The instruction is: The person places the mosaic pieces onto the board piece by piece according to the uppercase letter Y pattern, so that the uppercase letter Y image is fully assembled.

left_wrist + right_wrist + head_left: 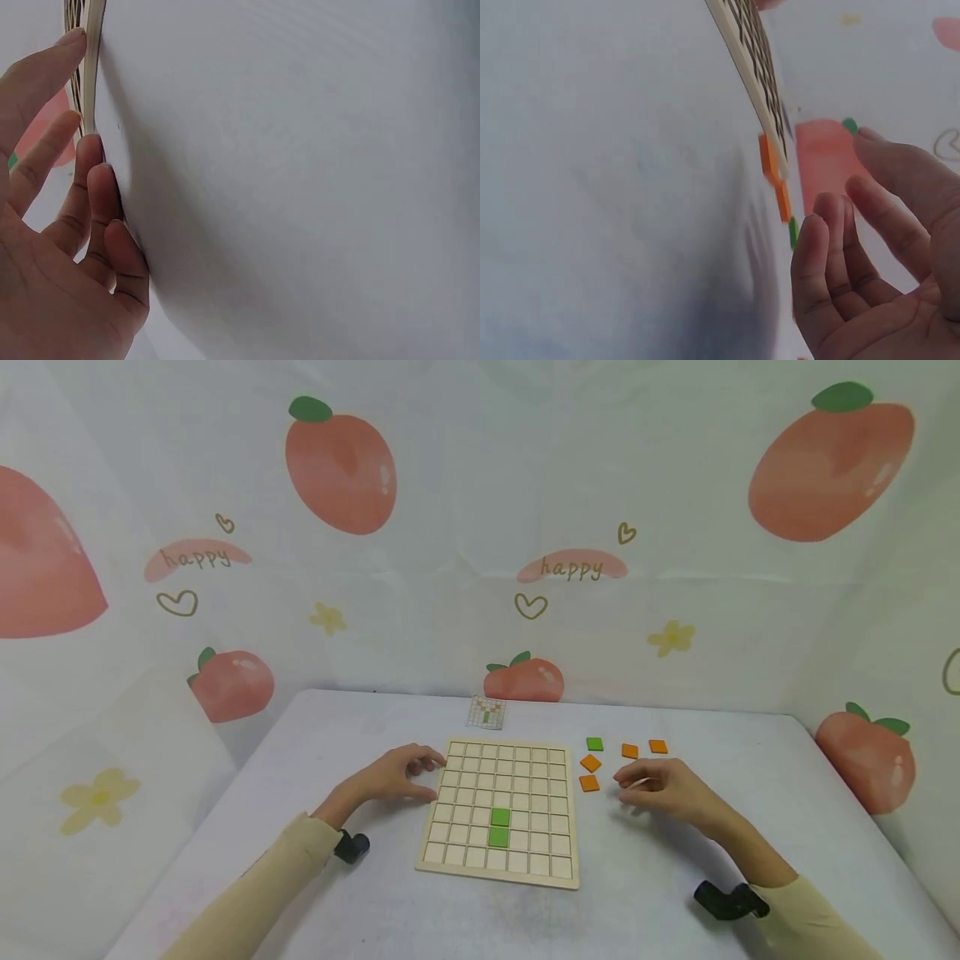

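Observation:
A light wooden grid board (459, 867) lies mid-table, with two green square tiles (500, 817) set one in front of the other in its cells. At the board's left edge rests my left hand (396, 774), thumb and fingers spread and relaxed; in the left wrist view its thumb and fingertips (90, 146) meet the wooden rim. My right hand (663, 787) hovers right of the board with loosely bent fingers and nothing between them. Just beyond it lie several orange tiles (589, 783) and one green tile (595, 744). The right wrist view shows that hand's palm (877, 330) and tiles behind its fingers.
A small printed card (487, 712) with a coloured grid pattern lies behind the board. White cloth covers the table (360, 893). A curtain (450, 468) printed with peaches hangs behind it. Black straps with devices (729, 902) sit on both wrists.

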`<state>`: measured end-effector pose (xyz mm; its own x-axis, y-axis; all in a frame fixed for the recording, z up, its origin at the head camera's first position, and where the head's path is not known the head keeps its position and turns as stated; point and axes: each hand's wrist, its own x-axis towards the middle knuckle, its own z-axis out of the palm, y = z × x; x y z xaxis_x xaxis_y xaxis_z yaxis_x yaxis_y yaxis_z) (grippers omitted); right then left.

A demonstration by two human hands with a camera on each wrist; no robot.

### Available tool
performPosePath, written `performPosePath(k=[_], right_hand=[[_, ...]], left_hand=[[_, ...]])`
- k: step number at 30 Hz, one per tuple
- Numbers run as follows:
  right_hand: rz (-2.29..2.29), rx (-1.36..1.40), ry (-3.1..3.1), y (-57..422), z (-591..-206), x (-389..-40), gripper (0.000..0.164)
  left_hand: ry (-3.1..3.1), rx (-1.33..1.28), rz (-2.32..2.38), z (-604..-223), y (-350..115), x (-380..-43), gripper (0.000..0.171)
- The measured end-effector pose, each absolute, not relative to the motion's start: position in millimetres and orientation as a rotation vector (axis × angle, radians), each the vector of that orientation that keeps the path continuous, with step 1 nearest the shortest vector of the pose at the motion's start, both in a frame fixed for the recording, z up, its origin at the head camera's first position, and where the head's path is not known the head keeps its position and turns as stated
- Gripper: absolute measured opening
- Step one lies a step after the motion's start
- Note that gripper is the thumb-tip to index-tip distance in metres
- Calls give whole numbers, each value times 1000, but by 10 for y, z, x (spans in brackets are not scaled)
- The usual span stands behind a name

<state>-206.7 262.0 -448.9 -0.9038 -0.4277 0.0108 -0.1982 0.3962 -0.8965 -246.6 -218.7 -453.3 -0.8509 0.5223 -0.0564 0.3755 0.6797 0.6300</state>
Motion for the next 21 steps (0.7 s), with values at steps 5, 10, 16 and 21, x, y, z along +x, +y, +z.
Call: performPosePath(k=[5, 10, 16, 21], right_hand=[[-1472, -537, 2467, 2762, -4461, -2153, 35], [-1463, -565, 2466, 2919, -4415, -2252, 40], [-1444, -565, 2538, 3041, -4393, -2375, 41], [-1428, -582, 2594, 3008, -4439, -2502, 44]], left_hand=[[2654, 713, 945, -4545, -2179, -2482, 52], [2654, 690, 940, -4571, -2167, -2496, 53], [2648, 677, 960, -4568, -2150, -2497, 53], [2650, 653, 962, -4562, -2137, -2502, 52]])
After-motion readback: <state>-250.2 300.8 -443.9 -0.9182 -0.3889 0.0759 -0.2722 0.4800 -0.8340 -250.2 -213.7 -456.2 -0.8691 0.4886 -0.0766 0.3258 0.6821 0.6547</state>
